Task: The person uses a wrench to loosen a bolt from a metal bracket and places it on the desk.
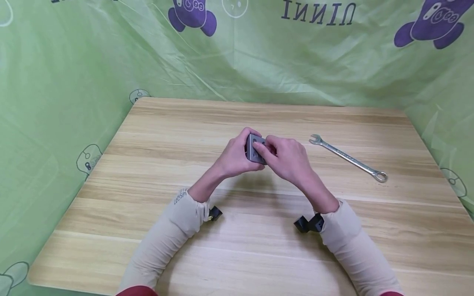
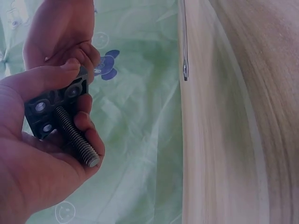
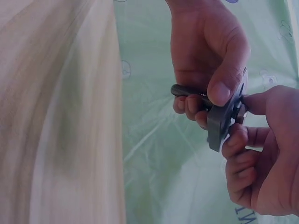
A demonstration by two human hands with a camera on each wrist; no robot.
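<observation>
Over the middle of the table, my left hand (image 1: 233,155) grips a grey metal plate (image 1: 253,158) with several holes by its edges. A threaded bolt (image 2: 77,137) passes through the plate, its shank sticking out on the palm side of the left hand. On the plate's other face, my right hand (image 1: 290,158) pinches the dark bolt head (image 3: 241,112) between thumb and fingertips. In the right wrist view the bolt head sits close to the plate (image 3: 216,126). The right fingers partly cover it, and the head view hides the bolt.
A combination wrench (image 1: 348,158) lies on the wooden table (image 1: 166,135) to the right of the hands, open end toward the back. Green printed cloth (image 1: 259,61) hangs behind and at the sides. A small black camera (image 1: 309,224) sits at the right wrist.
</observation>
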